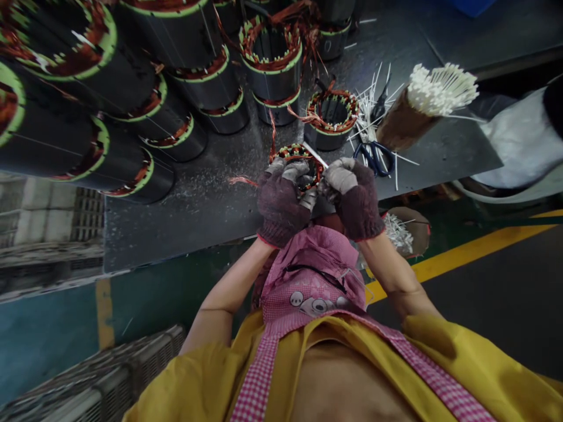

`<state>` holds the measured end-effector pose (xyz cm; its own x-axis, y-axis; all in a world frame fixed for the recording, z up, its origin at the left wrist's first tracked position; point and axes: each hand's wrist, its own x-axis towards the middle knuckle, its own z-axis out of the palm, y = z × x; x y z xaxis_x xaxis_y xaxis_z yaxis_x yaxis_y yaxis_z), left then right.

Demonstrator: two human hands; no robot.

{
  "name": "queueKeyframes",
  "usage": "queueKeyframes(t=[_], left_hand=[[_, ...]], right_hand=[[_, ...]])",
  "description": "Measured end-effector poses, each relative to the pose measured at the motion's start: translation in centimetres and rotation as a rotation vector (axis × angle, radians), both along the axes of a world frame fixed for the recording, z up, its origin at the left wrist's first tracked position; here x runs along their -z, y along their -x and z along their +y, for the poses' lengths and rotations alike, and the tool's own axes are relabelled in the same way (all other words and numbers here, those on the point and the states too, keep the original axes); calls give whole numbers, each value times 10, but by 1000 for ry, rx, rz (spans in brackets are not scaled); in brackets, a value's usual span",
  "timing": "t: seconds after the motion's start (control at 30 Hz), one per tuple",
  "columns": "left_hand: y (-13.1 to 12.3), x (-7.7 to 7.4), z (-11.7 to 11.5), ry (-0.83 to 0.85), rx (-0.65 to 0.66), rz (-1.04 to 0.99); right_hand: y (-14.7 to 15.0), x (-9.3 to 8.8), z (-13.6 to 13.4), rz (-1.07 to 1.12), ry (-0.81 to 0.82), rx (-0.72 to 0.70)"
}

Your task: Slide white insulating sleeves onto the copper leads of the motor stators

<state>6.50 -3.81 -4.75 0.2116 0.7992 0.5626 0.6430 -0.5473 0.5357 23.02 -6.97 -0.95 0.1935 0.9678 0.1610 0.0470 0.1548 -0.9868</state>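
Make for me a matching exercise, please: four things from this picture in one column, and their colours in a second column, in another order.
Things:
1. stator in the hands
2. scissors
3. bundle of cable ties
4. floor line

Colours:
A. white
B. copper windings
C. yellow
D. blue handles

Right pairs: 1-B, 2-D, 3-A, 4-C

Left hand [281, 202] beside right hand [357, 199], gloved
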Motion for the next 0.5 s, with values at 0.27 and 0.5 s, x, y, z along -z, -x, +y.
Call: queueKeyframes(t=[0.27,0.5], left_hand=[[-28,3,-49,-178,-137,-210],[52,-45,32,-146,520,238]], right_hand=[[-13,-4,-23,-500,-310,-2],[-12,41,2,-372,-309,-96]])
